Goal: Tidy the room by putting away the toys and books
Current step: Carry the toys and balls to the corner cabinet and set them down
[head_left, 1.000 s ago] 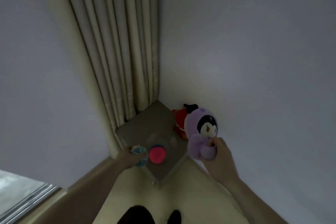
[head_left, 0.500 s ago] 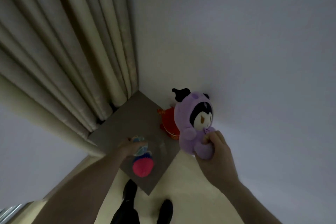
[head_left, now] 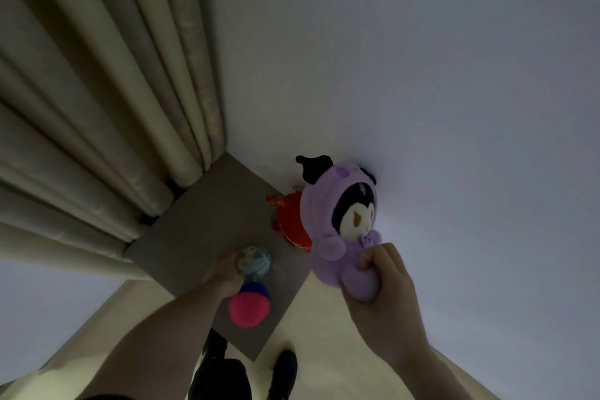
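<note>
Toys sit half-sorted: our right hand (head_left: 383, 289) grips the purple hooded plush doll (head_left: 337, 221) at three o'clock, our left hand (head_left: 227, 274) clutches a pale blue-green ball (head_left: 255, 261) over the grey square tabletop (head_left: 207, 221), with the red plush toy (head_left: 290, 217) placed and the pink knitted ball (head_left: 248, 308) at six o'clock.

grey corner table (head_left: 207, 224), pink ball (head_left: 248, 308) and red toy (head_left: 290, 217) on it

Tabletop (head_left: 207, 224) wedged in the corner: curtain (head_left: 97, 107) behind and to its left, wall (head_left: 422, 75) to its right. On the tabletop, near its front edge, small ball (head_left: 255, 261), with round toy (head_left: 248, 307) just in front. At the tabletop's right edge, against the wall, red toy (head_left: 290, 217); plush doll (head_left: 344, 224) right of it.
</note>
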`<action>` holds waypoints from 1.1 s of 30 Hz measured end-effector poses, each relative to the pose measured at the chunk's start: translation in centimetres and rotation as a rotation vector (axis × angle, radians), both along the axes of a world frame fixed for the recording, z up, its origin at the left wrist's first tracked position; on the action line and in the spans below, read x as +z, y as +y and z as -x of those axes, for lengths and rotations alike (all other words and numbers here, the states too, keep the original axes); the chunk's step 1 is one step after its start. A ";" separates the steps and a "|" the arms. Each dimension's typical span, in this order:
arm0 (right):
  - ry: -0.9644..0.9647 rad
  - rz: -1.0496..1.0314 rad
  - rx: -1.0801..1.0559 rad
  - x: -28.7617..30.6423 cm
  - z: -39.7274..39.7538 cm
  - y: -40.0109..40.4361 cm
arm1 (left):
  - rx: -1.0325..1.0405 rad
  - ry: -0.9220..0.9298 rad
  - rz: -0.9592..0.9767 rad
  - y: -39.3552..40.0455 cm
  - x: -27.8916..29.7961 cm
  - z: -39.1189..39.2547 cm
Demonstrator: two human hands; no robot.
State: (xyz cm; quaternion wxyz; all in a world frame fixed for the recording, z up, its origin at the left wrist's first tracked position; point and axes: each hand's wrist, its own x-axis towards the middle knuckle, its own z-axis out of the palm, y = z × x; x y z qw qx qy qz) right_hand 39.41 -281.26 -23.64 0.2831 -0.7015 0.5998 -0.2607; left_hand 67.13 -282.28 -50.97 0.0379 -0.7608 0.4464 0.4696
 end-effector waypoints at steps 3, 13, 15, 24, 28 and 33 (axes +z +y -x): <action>-0.013 0.021 0.009 0.7 0.0 0.0 | -0.005 0.017 0.004 0.0 0.5 0.3; 0.050 0.034 0.090 0.0 1.1 2.7 | 0.145 0.155 0.081 0.9 10.8 -0.4; 0.071 0.041 0.153 0.0 1.5 3.8 | 0.295 0.295 0.173 1.3 14.4 0.0; 0.245 0.238 0.622 -0.1 1.0 5.2 | 0.534 0.696 0.213 -0.1 28.4 1.2; 0.253 0.299 0.719 0.3 -0.3 4.9 | 0.213 0.489 0.132 0.6 28.5 -0.1; 0.333 0.109 0.710 -0.7 -1.0 4.4 | 0.146 0.413 0.213 1.6 29.3 -1.1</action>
